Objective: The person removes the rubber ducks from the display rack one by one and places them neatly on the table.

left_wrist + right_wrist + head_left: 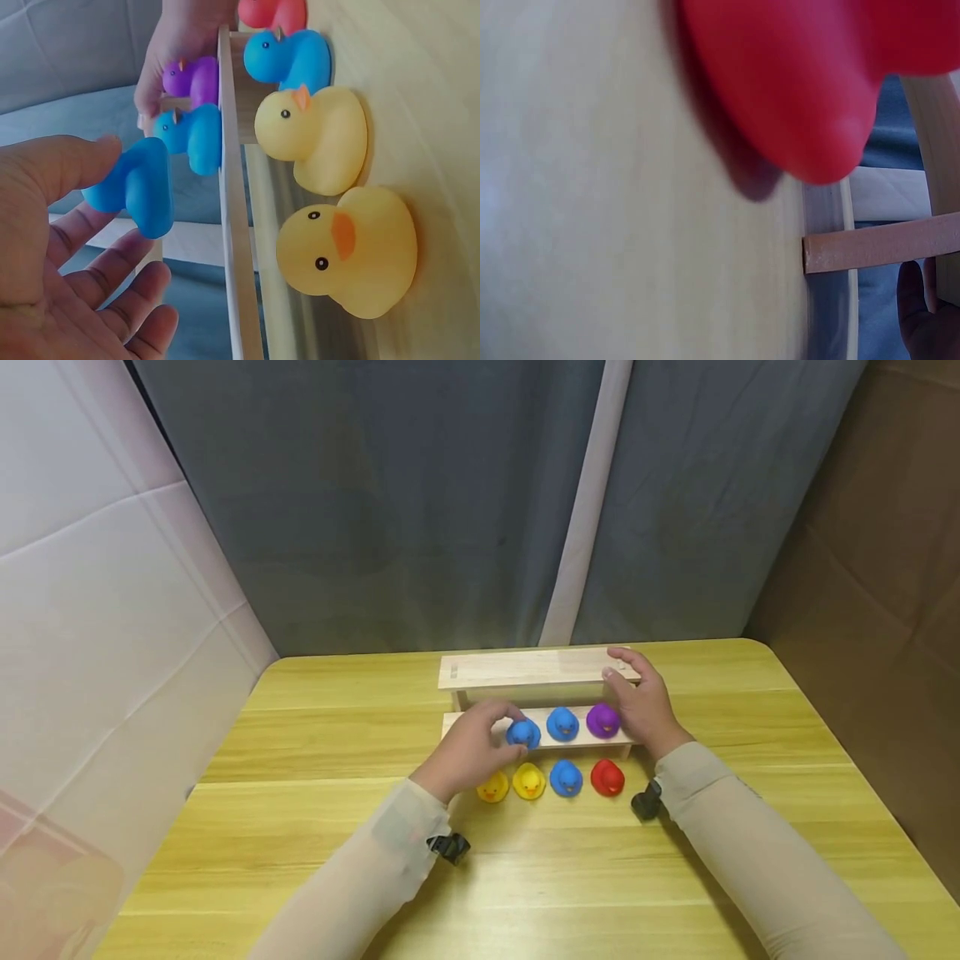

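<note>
My left hand [472,745] pinches a blue rubber duck [142,187] between thumb and fingers, just over the left part of the lower step [551,742] of a wooden stand. In the left wrist view its other fingers spread below the duck. Another blue duck [562,724] and a purple duck [603,721] sit on that step to the right. My right hand [647,706] grips the right end of the stand's upper step [525,668], thumb and forefinger curled over it. Most of this hand is hidden in the right wrist view.
Before the stand, a row of ducks sits on the wooden table [540,893]: two yellow ones [529,782], a blue one [566,778] and a red one [607,777]. Behind hangs a grey curtain [375,510]. Each wrist bears a small black camera [450,847].
</note>
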A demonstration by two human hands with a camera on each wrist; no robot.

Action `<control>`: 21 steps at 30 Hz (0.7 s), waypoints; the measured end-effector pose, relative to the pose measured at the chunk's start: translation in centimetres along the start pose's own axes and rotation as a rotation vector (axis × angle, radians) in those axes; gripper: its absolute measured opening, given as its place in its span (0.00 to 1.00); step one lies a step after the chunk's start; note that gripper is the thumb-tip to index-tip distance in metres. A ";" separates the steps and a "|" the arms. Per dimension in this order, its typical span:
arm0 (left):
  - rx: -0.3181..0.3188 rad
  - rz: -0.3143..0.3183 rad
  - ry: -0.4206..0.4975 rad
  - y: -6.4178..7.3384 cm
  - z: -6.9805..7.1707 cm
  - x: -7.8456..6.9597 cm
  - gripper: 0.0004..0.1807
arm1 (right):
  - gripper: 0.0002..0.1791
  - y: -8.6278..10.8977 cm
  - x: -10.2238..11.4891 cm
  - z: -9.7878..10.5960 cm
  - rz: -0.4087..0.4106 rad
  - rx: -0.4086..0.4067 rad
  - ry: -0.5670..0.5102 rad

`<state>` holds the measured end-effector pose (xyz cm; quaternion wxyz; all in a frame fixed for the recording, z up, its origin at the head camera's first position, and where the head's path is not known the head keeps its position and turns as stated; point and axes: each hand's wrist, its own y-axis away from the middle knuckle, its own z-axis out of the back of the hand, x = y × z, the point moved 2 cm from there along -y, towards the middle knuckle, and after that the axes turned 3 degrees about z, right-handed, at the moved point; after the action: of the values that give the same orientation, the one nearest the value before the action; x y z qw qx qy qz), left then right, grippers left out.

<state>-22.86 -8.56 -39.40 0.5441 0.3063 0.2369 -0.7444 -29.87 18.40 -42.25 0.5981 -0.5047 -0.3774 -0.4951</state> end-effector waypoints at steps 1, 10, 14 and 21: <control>0.000 -0.002 -0.002 0.2 0.0 0.0 0.17 | 0.26 0.0 0.0 0.0 0.001 -0.001 0.000; 0.008 -0.037 0.010 1.4 0.0 -0.6 0.17 | 0.26 0.1 0.3 0.0 0.002 0.003 0.004; 0.025 -0.041 0.017 2.1 -0.1 -0.8 0.17 | 0.26 0.1 0.3 0.0 0.001 0.004 -0.002; 0.022 -0.085 0.024 2.9 -0.3 -0.7 0.16 | 0.26 0.1 0.3 -0.1 -0.003 -0.005 -0.005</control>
<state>-19.84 -8.75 -39.11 0.5057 0.3109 0.2479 -0.7656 -29.73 18.25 -42.04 0.5953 -0.5068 -0.3784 -0.4956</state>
